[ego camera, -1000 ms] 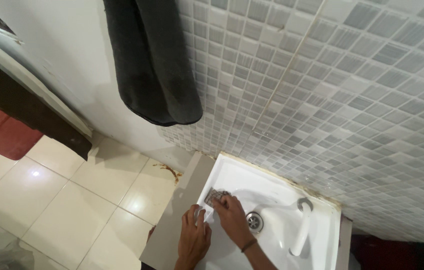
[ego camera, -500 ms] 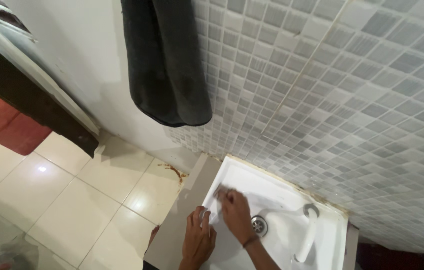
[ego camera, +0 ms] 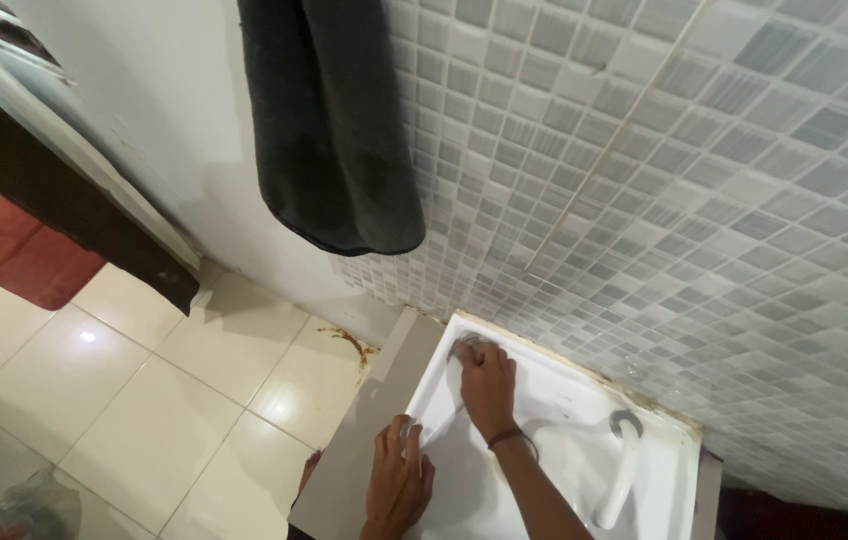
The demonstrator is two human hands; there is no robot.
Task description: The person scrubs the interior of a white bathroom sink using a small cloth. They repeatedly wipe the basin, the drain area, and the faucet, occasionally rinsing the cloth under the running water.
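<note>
right hand [ego camera: 487, 385] fingers closed on grey scrub pad [ego camera: 466, 347] at white sink [ego camera: 564, 390] far corner, left hand [ego camera: 399, 480] grip on sink front rim

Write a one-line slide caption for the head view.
Right hand presses a grey scrubbing pad into the white sink corner, left hand on its rim, dark towel above.

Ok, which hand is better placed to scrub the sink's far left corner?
Right. The right hand already presses the scrub pad there; the left hand rests on the sink front rim.
</note>
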